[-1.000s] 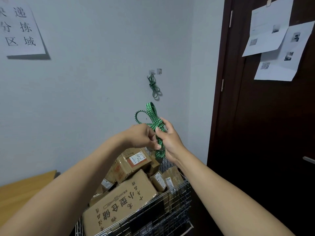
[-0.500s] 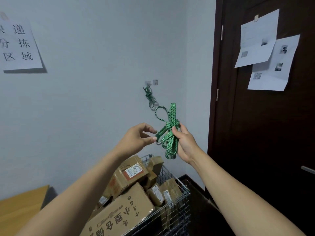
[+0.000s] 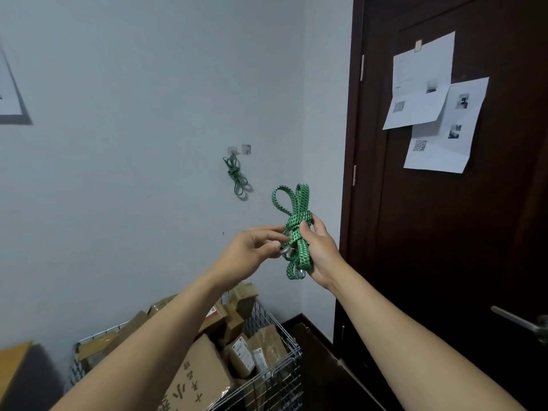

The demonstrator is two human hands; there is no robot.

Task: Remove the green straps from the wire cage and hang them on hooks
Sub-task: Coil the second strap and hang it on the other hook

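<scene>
Green webbing, coiled into a strap bundle [image 3: 298, 229], is held upright in mid-air by the right hand [image 3: 319, 247], whose fingers curl round its middle. The left hand [image 3: 252, 251] pinches the metal end fitting [image 3: 286, 253] between thumb and forefinger. A second strap [image 3: 236, 177] hangs on the left wall hook [image 3: 232, 150], with the right wall hook [image 3: 246, 149] just beside it. Below, the wire cage [image 3: 280, 370] holds cardboard boxes [image 3: 197, 378], partly hidden by the left forearm. A dark door [image 3: 444, 247] with taped papers [image 3: 427, 93] stands to the right.
</scene>
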